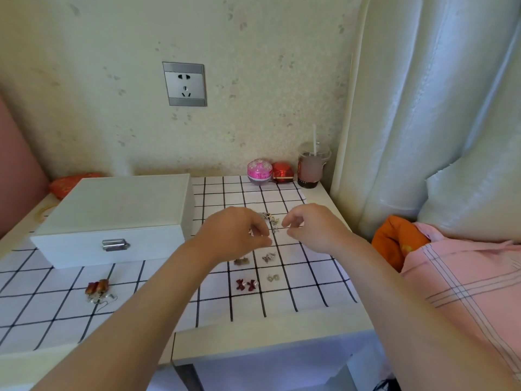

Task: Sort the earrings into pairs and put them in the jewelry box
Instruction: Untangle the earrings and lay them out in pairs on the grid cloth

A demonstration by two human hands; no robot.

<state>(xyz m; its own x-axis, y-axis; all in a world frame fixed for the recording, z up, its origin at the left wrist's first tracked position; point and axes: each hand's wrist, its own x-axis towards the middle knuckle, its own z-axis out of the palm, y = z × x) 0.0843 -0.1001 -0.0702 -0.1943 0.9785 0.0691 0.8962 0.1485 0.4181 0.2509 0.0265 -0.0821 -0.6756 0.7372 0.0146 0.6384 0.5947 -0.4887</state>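
A white jewelry box [118, 218] with a metal clasp stands closed on the left of the checked cloth. A small heap of silver earrings [271, 221] lies between my hands. My left hand [234, 235] hovers over its left side with fingertips pinched; whether it holds an earring is hidden. My right hand [313, 227] curls at the heap's right side, thumb and fingers close together. Nearer me lie sorted pairs: a brown pair [242, 261], a silver pair [268, 257], dark red bows [245, 285], a pale pair [273, 277]. Red dangling earrings [97, 287] lie below the box.
A pink round tin [259, 170], a red jar [282, 172] and a lidded drink cup with straw [311, 167] stand at the back by the wall. A bed with pink checked bedding [465, 266] and an orange cushion [394, 241] lies right of the table.
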